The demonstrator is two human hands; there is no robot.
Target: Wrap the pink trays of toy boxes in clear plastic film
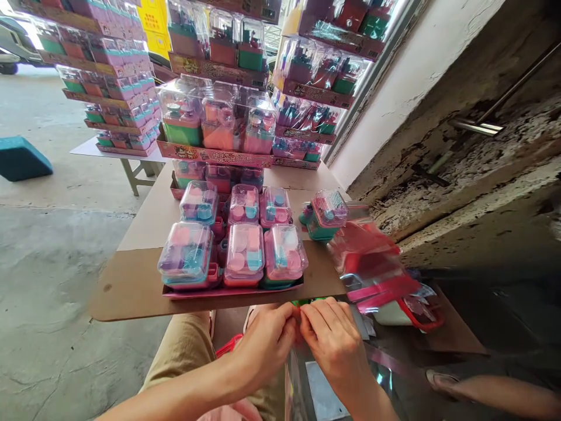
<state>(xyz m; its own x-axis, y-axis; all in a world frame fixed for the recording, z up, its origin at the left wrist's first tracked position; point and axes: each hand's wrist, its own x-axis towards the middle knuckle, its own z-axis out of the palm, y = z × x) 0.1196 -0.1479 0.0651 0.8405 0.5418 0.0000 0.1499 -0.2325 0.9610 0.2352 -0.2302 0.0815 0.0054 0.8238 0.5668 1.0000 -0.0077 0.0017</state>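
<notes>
With our left hand (272, 332) and right hand (335, 336) close together, both pinching what seems clear film (298, 367), we should pull gently and evenly.

From here, bare worktop (127, 280) left of the tray (232, 291) gives room; stacked boxes (218, 126) block behind it, and what looks like film (370, 251) crowds its right.

a cracked grey floor (56, 263) lies left, a peeling, stained wall (438, 140) right.
</notes>
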